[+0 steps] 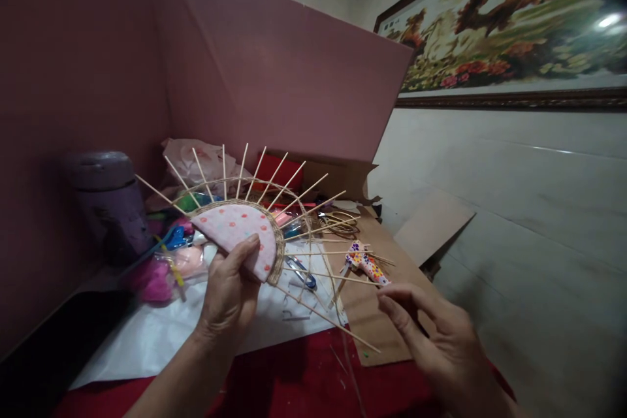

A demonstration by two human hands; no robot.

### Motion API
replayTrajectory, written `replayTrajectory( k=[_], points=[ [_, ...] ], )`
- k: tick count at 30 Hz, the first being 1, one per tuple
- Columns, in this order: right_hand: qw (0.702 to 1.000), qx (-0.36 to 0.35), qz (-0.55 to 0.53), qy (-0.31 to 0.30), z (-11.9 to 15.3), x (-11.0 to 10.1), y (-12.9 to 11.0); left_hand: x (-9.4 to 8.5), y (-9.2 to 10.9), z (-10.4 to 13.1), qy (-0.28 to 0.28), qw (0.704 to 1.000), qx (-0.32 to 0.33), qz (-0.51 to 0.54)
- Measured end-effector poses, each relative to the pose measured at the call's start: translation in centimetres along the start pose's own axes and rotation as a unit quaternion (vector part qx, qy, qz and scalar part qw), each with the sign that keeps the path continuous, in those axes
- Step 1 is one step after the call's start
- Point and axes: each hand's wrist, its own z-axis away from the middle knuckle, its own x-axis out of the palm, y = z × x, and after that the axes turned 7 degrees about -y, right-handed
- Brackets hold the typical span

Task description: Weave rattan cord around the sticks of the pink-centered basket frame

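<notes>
My left hand (pixel 232 281) grips a half-round panel (pixel 235 228) covered in pale pink cloth with small red prints, thumb on its face. Thin wooden sticks (pixel 294 176) fan out from the panel's curved edge, which is wrapped in twine (pixel 280 255). Farther out, a loop of twine (pixel 307 209) crosses the sticks. On the lower right, my right hand (pixel 431 326) is closed, thumb and forefinger pinched at the tip of one stick (pixel 353 279). Behind that stick lies a flower-patterned tool (pixel 365 261), shaped like a glue gun.
A purple flask (pixel 105 209) stands at the left beside bags of pink clay-like material (pixel 157 277). A blue utility knife (pixel 300 272) lies on white paper (pixel 196 333). Brown cardboard (pixel 377 333) covers the right side, over red cloth (pixel 274 379). A pink partition (pixel 274 59) rises behind.
</notes>
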Motion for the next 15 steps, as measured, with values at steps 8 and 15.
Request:
replayTrajectory(
  k=[8,15],
  points=[
    [0.953,-0.109,0.282,0.011,-3.0,2.4,-2.7,-0.2,-0.7,0.7,-0.041,0.999,-0.017,-0.030],
    [0.957,-0.094,0.270,0.053,-3.6,3.6,-1.8,-0.1,-0.8,0.9,-0.045,0.998,-0.019,-0.028]
  ],
)
